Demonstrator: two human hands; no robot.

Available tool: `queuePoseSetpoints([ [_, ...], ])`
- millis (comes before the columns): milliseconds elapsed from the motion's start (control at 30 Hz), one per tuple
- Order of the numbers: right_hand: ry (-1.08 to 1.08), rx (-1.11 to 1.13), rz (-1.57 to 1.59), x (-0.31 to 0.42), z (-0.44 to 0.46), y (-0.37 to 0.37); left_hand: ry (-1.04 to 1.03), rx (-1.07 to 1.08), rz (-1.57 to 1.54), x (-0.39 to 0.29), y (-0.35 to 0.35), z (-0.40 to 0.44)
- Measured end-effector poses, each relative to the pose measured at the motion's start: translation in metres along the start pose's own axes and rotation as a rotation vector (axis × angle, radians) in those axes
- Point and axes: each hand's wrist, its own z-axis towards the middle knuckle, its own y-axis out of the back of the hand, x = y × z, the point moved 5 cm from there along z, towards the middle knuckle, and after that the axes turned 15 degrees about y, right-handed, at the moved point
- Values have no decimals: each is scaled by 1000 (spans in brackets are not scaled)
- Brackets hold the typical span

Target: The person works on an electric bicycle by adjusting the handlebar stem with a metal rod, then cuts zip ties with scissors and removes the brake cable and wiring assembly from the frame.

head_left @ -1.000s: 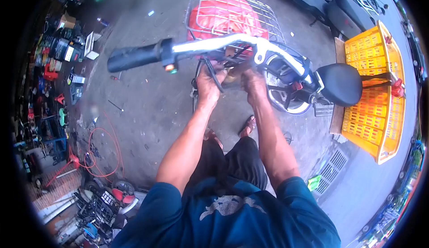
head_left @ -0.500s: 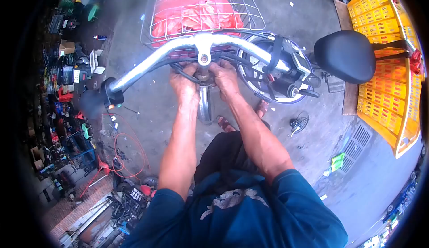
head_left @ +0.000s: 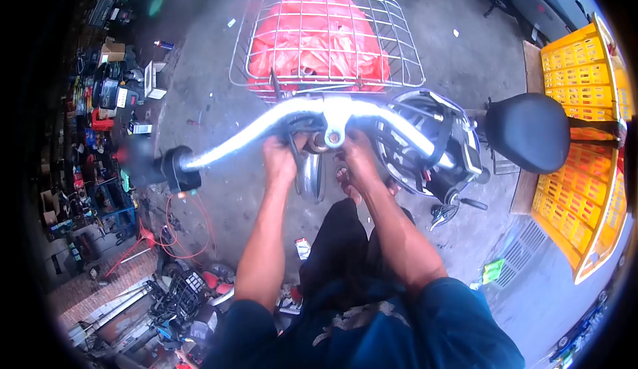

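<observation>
Markings: pale print (head_left: 359, 319) on the front of the blue shirt (head_left: 438, 329), a figure rather than lettering as far as can be made out. A white label (head_left: 121, 97) on a dark case at the left is too small to read.

Work point: the bright metal handlebar (head_left: 286, 113) lies crosswise ahead of the person, its central clamp above the steering column (head_left: 319, 144). Left hand (head_left: 282, 159) is beside the column among black cables (head_left: 293, 144), fingers bent inward; right hand (head_left: 359, 156) is on the other side, likewise bent inward. Fingertips of both are covered; cannot tell whether either is grasping.

Surroundings and obstructions: a wire basket (head_left: 424, 82) beyond the handlebar contains a red plastic bag (head_left: 309, 27). The handlebar's left grip (head_left: 141, 163) is blurred. To the right stand a black seat (head_left: 528, 133) and, behind it, a yellow crate (head_left: 571, 233). Tools and parts (head_left: 100, 150) crowd the left side; a red hose (head_left: 211, 226) loops over the ground near them.

Edges and room: concrete floor (head_left: 203, 57) extends between the basket and the left-hand clutter. At lower right, a drain grate (head_left: 522, 259) has a green wrapper (head_left: 492, 271) beside it
</observation>
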Motion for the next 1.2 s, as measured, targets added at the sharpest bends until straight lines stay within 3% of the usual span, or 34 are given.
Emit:
queuePoseSetpoints([
  [33, -41, 27, -12, 8, -5, 1, 118, -12, 37, 16, 10, 8],
  [133, -56, -81, 214, -2, -10, 15, 211, -140, -296, 34, 28, 10],
  [200, -120, -267, 337, -9, -10, 21, 280, -259, -665, 49, 49, 21],
  [233, -100, -377, 518, -8, -9, 23, 411, -263, -783, 55, 63, 21],
  [267, -91, -409, 580, -14, -5, 27, 254, -240, -822, 38, 71, 19],
  [300, -81, -442, 643, -19, 0, 31, 145, -103, -754, 27, 80, 15],
  [367, -100, -455, 661, -19, 2, 25, 312, -179, -551, 81, 106, 49],
  [400, -129, -438, 614, -13, -1, 15, 278, -129, -580, 64, 93, 45],
  [467, -58, -278, 371, -32, -3, 32, 4, -57, -462, 76, 75, 51],
  [567, -85, -265, 720, -40, -5, 33, -78, -87, -129, 60, 48, 43],
  [733, -44, -282, 674, -28, 6, 30, 111, 156, -195, 68, 36, 54],
  [933, -2, -282, 596, -19, 9, 21, 213, 153, -263, 78, 41, 55],
  [1133, 28, -288, 481, -13, 2, 4, 36, 254, -187, 77, 41, 72],
  [1200, 51, -296, 331, -6, -6, -5, 129, 267, -201, 67, 41, 67],
])
